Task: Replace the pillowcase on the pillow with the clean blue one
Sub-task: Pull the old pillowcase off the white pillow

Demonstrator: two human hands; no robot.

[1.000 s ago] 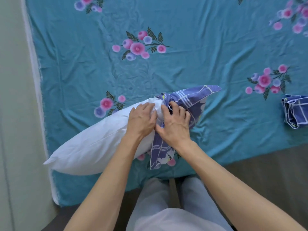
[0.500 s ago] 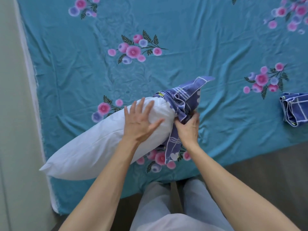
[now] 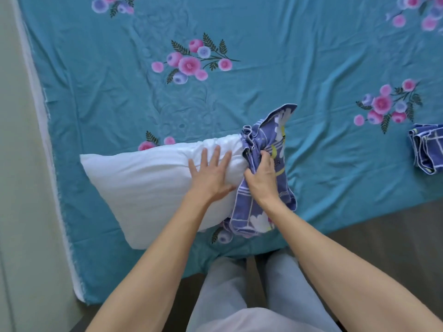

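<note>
A bed is covered by a teal floral sheet [image 3: 263, 97]. At its near edge a bare white pillow [image 3: 148, 178] is pressed by the flat, spread left hand [image 3: 211, 178]. A blue patterned pillowcase [image 3: 261, 168], bunched over the pillow's right end, is gripped by the right hand [image 3: 261, 178]. Another folded blue cloth [image 3: 426, 149] is seen far right.

A teal flowered bedsheet [image 3: 287, 68] covers the bed beside a pale wall [image 3: 16, 188], above dark floor [image 3: 395, 231].

One pillow [image 3: 148, 185], two pillowcases [image 3: 263, 140] [image 3: 426, 149], two hands [image 3: 211, 176] [image 3: 262, 178]
</note>
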